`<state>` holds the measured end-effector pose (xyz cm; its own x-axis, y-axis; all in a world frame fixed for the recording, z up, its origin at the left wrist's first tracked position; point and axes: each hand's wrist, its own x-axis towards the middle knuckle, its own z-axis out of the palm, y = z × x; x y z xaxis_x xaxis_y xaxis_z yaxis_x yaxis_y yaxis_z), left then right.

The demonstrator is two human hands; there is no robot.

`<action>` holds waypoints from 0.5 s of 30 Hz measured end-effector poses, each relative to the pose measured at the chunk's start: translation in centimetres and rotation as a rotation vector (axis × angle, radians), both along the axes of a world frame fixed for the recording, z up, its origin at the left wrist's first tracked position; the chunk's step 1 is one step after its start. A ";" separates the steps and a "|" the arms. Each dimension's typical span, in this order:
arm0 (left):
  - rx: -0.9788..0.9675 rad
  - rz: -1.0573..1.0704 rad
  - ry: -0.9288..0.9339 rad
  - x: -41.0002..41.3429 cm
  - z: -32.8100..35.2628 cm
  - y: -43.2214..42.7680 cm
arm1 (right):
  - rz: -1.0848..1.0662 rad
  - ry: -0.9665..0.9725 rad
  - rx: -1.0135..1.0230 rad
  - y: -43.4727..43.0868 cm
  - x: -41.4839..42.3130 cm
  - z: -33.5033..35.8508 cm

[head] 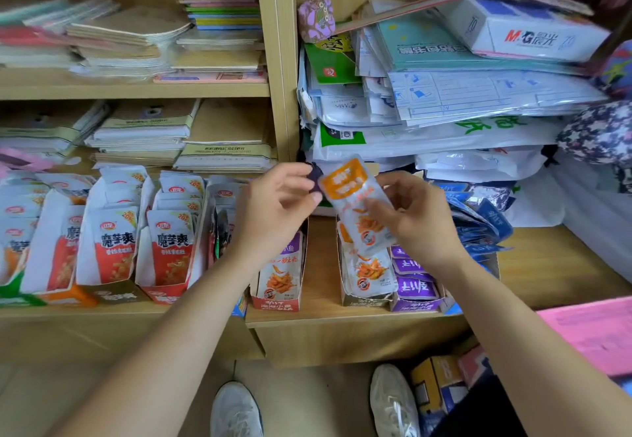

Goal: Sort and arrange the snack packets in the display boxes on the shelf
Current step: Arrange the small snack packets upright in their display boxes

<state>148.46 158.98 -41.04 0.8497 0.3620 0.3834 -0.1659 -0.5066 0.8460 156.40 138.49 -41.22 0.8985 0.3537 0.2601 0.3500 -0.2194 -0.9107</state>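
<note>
The right hand (410,217) pinched the orange packet (345,185) low down; beside it, the left hand (273,207) pinched a dark item (315,176), mostly hidden behind its fingers.

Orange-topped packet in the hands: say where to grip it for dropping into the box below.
Pinch the orange top band of the orange-topped packet from above, thumb and finger on its flat faces. It is thin, tilted top-up, and the right hand covers its lower half.
</note>
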 end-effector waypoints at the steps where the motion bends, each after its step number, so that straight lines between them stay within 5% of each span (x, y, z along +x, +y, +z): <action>1: 0.129 0.049 0.050 0.0 -0.2 0.5 | -0.088 -0.076 -0.092 -0.5 0.3 -0.3; 7: 0.685 0.010 0.483 -1.2 -0.8 2.1 | -0.071 -0.060 -0.473 0.3 0.1 -2.7; 15: 0.979 -0.023 0.463 -1.0 -2.5 2.9 | 0.117 -0.079 -0.366 0.6 -1.1 -2.3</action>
<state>147.50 161.85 -43.59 0.9889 0.0556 0.1378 0.0479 -0.9971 0.0588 155.29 139.11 -43.51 0.8288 0.5348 0.1644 0.4577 -0.4791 -0.7490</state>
